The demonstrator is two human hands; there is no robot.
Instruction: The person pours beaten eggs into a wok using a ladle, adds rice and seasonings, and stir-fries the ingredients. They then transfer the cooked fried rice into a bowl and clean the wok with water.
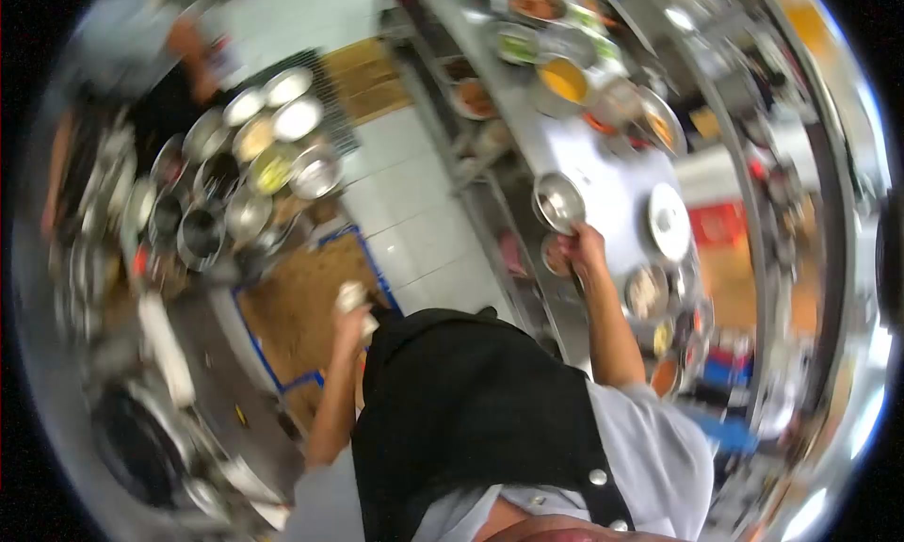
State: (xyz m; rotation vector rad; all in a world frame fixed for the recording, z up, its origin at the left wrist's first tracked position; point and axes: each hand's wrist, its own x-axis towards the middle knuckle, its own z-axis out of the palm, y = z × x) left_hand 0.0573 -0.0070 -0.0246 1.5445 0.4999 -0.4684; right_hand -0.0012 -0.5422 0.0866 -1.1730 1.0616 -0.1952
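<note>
One black apron point(471, 401) filled the nearest space, an arm angled out on either side. The left grip point(347, 329) was wrapped around a crumpled white bundle point(352, 295), perhaps cloth, squeezed small beside the apron, presumably so no end trailed. The right grip point(587, 244) was pinching a steel bowl point(559, 201) at its near side, by rim or handle, the blur hid which; that hold probably left the inside untouched. The bowl was at the counter's aisle-side edge, round and shiny, mouth upward; whether it touched the surface could not be told. On the counter point(612, 189) lay a round white plate or lid point(669, 223). Across the aisle, white bowls point(298, 118) stood packed together, likely to save room. Farther along the counter was a pot of orange contents point(562, 78); another person point(132, 43) stood at far left.
</note>
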